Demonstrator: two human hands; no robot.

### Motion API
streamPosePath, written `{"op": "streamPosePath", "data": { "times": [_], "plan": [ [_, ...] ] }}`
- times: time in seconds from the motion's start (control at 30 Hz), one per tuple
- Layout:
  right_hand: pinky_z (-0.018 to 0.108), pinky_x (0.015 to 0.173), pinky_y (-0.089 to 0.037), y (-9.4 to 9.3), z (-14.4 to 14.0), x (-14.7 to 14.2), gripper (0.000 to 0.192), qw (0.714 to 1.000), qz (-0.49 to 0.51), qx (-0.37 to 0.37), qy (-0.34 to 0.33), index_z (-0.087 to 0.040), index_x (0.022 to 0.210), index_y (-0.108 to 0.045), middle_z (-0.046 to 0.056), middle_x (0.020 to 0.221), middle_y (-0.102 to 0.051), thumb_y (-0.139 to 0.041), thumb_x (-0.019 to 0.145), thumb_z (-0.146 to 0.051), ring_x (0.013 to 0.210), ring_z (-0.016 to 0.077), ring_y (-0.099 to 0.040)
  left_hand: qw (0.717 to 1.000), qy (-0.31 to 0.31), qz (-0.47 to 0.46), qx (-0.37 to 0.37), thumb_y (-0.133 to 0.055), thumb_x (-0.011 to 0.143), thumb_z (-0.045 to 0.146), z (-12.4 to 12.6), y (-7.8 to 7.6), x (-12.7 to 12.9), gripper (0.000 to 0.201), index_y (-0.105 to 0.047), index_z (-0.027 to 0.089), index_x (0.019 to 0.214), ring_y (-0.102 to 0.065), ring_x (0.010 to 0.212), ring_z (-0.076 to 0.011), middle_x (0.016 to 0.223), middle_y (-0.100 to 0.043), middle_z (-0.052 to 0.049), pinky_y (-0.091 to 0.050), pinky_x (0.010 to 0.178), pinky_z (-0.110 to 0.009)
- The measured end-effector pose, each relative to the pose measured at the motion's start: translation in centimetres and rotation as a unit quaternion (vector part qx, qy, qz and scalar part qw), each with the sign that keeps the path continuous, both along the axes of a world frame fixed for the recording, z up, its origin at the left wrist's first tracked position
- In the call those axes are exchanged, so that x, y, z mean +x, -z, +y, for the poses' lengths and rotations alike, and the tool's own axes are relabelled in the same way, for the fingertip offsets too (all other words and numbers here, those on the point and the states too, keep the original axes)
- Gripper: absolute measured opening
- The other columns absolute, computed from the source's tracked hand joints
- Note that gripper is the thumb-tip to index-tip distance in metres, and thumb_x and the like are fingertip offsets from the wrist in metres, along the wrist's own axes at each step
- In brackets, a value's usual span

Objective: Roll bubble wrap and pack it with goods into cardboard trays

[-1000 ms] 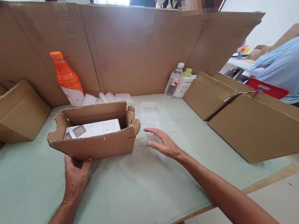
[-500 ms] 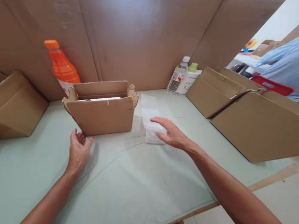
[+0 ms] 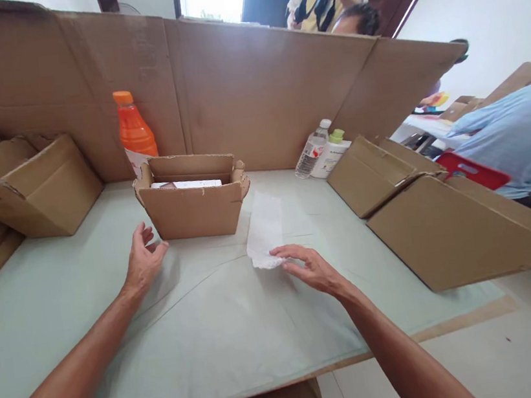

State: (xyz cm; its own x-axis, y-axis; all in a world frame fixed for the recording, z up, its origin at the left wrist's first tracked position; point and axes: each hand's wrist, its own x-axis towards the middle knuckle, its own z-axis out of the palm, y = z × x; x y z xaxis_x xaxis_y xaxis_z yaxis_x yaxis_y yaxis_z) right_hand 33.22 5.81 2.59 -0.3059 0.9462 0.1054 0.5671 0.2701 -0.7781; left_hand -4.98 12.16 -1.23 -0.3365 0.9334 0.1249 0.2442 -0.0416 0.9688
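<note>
Low in the frame, two bare forearms reach up from the bottom edge over a pale green sheet-covered table [image 3: 225,335]. The right hand [image 3: 309,266], just right of centre, lies palm down with its fingers spread and loosely extended; the fingertips rest on the near end of a clear, crinkled plastic bag [image 3: 264,232] that lies flat on the table, and nothing is clasped in the hand. The left hand [image 3: 143,259], left of centre, is open with the fingers slightly curled and empty, close to the lower left corner of a small open brown cardboard box [image 3: 192,203]; whether it touches the box cannot be told. That box stands just above the middle of the frame, the bag lying beside its right end, and a flat white carton [image 3: 190,184] shows inside it. Behind the box, an orange plastic bottle with an orange cap [image 3: 135,132] stands against a tall brown cardboard partition [image 3: 255,89]. At the left edge lie stacked folded brown cartons [image 3: 29,191]; at the right, two larger flattened brown boxes [image 3: 445,227] slope on the table. Between them and the partition stand a clear water bottle [image 3: 312,150] and a white bottle with a green cap [image 3: 333,151]. At the far right edge a person's light blue sleeve [image 3: 516,133] shows above a red tray [image 3: 474,170].
</note>
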Motion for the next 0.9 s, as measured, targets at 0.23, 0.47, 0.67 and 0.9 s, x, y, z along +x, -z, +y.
{"op": "streamPosePath", "data": {
  "times": [0.23,0.47,0.67,0.9],
  "plan": [
    [0.033,0.076,-0.053,-0.5,-4.9,-2.6,0.038,0.976,0.134,-0.165,-0.05,-0.022,0.085,-0.074,0.002,0.082,-0.071,-0.059,0.093,-0.055,0.08,0.0205,-0.065,0.959,0.184,0.194,0.093,-0.063,0.076,0.023,-8.4,-0.1,4.1,0.075,-0.043,0.022,0.149,-0.044,0.142,-0.0332,0.152,-0.047,-0.014,-0.038,0.117,-0.052],
    [0.036,0.081,-0.054,1.4,-6.1,-3.7,0.04,0.969,0.175,-0.173,0.027,-0.02,0.097,-0.073,0.004,0.093,-0.073,-0.058,0.092,-0.057,0.082,0.0207,-0.066,0.935,0.325,0.139,-0.005,-0.052,0.088,0.028,-10.6,-1.6,9.6,0.06,-0.045,0.018,0.146,-0.066,0.081,-0.0183,0.094,-0.071,-0.004,-0.053,0.078,-0.034],
    [0.043,0.094,-0.052,0.9,-10.1,-3.2,0.02,0.983,0.035,0.089,0.155,-0.027,0.106,-0.072,0.007,0.108,-0.075,-0.057,0.096,-0.038,0.104,0.0256,-0.068,0.925,0.311,0.217,-0.035,-0.055,0.085,0.023,-6.9,-1.0,11.3,0.06,-0.047,0.019,0.144,-0.063,0.07,-0.0162,0.082,-0.07,0.001,-0.048,0.069,-0.028],
    [0.053,0.097,-0.048,3.4,-8.8,-6.0,0.032,0.968,-0.197,0.158,-0.003,-0.024,0.122,-0.069,0.013,0.133,-0.068,-0.065,0.09,-0.023,0.122,0.0339,-0.06,0.916,0.286,0.28,0.015,-0.06,0.085,0.029,-6.6,0.1,11.5,0.059,-0.051,0.02,0.142,-0.065,0.09,-0.0236,0.102,-0.071,-0.006,-0.05,0.084,-0.037]
  ]
}}
